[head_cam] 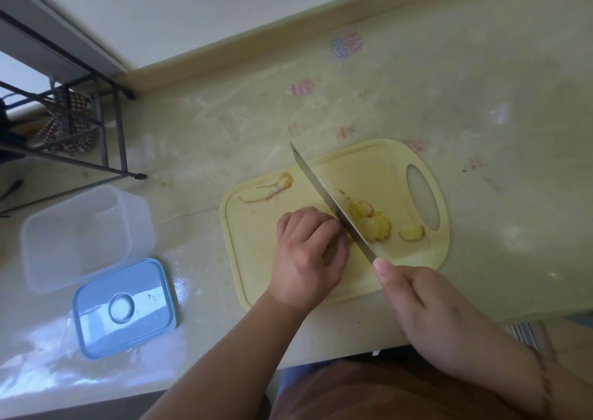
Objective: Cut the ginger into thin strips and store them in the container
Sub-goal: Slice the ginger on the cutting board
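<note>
I see the counter carrying a yellow cutting board; left of the board sit the clear container and its blue lid. My right hand grips the knife over the board; my left hand, fingers curled, pins the ginger at the blade, slices just right of it

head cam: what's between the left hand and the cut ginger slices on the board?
In the head view, only the knife blade lies between the left hand and the ginger slices, running diagonally across the cutting board, its handle gripped by the right hand.
</note>
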Motion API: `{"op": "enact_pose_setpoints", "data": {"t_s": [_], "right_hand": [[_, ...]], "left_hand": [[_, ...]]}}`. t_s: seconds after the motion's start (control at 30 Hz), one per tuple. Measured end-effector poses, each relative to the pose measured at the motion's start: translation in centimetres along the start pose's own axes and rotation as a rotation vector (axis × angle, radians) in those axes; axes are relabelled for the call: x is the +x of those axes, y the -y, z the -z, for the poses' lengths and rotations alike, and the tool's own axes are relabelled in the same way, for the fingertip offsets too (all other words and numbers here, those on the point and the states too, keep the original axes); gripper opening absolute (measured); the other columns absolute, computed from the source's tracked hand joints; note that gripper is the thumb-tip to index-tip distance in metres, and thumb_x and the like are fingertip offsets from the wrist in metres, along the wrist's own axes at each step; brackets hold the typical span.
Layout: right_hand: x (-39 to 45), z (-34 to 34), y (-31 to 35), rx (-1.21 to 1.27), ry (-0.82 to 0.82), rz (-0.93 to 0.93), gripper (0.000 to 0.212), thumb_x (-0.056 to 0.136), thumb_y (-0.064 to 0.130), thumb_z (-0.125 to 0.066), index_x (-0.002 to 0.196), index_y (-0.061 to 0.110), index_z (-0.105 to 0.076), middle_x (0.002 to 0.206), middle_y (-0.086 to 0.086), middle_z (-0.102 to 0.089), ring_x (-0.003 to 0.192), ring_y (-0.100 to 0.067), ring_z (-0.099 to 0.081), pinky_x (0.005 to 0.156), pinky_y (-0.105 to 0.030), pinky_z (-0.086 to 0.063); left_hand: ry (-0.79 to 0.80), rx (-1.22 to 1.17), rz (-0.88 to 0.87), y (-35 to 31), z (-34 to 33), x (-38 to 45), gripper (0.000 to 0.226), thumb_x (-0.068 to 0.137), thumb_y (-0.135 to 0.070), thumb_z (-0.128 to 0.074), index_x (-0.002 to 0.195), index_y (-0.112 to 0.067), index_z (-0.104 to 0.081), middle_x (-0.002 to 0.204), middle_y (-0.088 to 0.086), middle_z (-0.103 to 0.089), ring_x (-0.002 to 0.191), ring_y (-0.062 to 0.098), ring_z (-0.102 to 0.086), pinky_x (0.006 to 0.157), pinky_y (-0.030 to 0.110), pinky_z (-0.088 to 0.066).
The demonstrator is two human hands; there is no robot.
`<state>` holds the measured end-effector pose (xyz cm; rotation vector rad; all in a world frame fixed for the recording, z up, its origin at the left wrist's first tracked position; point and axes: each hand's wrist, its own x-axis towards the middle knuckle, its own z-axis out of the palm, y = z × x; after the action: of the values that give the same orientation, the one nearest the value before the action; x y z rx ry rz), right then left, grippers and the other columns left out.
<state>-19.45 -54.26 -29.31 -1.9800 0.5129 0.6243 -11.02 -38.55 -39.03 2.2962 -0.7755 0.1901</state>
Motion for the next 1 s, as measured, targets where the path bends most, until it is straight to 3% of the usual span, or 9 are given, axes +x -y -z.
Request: {"op": "enact_pose_setpoints", "data": {"t_s": [0.2,0.37,0.5,0.6,0.7,0.9,1.0], "right_hand": [[1.3,-0.5,-0.1,0.018,0.005,0.018,0.058,0.08,0.071,-0.019,0.055,0.021,-0.035,0.047,0.016,-0.049,0.05,-0.006,-0.045,0.054,-0.024,-0.034],[2.6,-1.3,0.3,0.035,-0.023,0.012,0.055,0.081,0.07,-0.019,0.055,0.025,-0.038,0.045,0.008,-0.044,0.046,-0.005,-0.041,0.05,-0.02,-0.034],[4.2,-1.4,1.3,0.038,-0.023,0.014,0.054,0.099,0.054,-0.027,0.056,0.024,-0.039,0.049,0.008,-0.04,0.046,-0.003,-0.038,0.047,-0.016,-0.034],[4.5,-0.8,0.8,0.048,-0.012,0.004,0.06,0.097,0.059,-0.024,0.054,0.02,-0.038,0.046,0.007,-0.04,0.044,-0.005,-0.038,0.046,-0.017,-0.03],[5.0,0.7,0.0,0.209,0.108,-0.074,0.065,0.093,0.068,-0.023,0.06,0.014,-0.038,0.045,0.002,-0.035,0.035,-0.012,-0.034,0.041,-0.025,-0.031],[4.8,3.0,-0.4,0.63,0.328,-0.22,0.062,0.09,0.073,-0.031,0.069,0.016,-0.04,0.051,-0.001,-0.029,0.036,-0.012,-0.023,0.034,-0.018,-0.025],[4.4,3.9,-0.7,0.763,0.363,-0.241,0.062,0.091,0.073,-0.031,0.066,0.017,-0.039,0.051,-0.001,-0.025,0.036,-0.012,-0.019,0.037,-0.016,-0.023]], "left_hand": [[-0.016,-0.002,0.007,-0.3,-0.1,0.0,0.002,0.082,-0.006,-0.074,0.082,-0.004,-0.073,0.082,0.003,-0.066,0.086,0.027,-0.064,0.075,0.045,-0.046],[-0.032,0.003,0.008,-0.3,-0.2,0.0,0.006,0.079,-0.004,-0.078,0.08,-0.004,-0.071,0.081,0.003,-0.065,0.082,0.025,-0.062,0.073,0.044,-0.045],[-0.063,0.008,0.0,-0.5,-0.3,0.0,0.01,0.085,-0.009,-0.07,0.077,-0.004,-0.069,0.079,0.004,-0.062,0.077,0.026,-0.06,0.071,0.045,-0.045],[-0.055,0.019,0.01,-0.7,0.0,0.0,0.007,0.085,-0.007,-0.072,0.079,-0.004,-0.07,0.08,0.004,-0.062,0.078,0.025,-0.06,0.073,0.044,-0.046],[-0.012,0.018,0.025,-0.8,0.3,0.2,0.004,0.084,-0.009,-0.069,0.083,-0.006,-0.071,0.084,0.004,-0.064,0.084,0.024,-0.061,0.078,0.042,-0.048],[0.04,0.031,0.05,-0.8,0.7,0.3,0.01,0.083,-0.016,-0.069,0.088,-0.008,-0.071,0.093,0.002,-0.065,0.09,0.022,-0.061,0.082,0.045,-0.048],[-0.034,0.014,0.066,-1.2,1.5,0.8,0.015,0.085,-0.013,-0.069,0.098,-0.006,-0.072,0.104,0.002,-0.067,0.099,0.022,-0.063,0.085,0.044,-0.051]]}}
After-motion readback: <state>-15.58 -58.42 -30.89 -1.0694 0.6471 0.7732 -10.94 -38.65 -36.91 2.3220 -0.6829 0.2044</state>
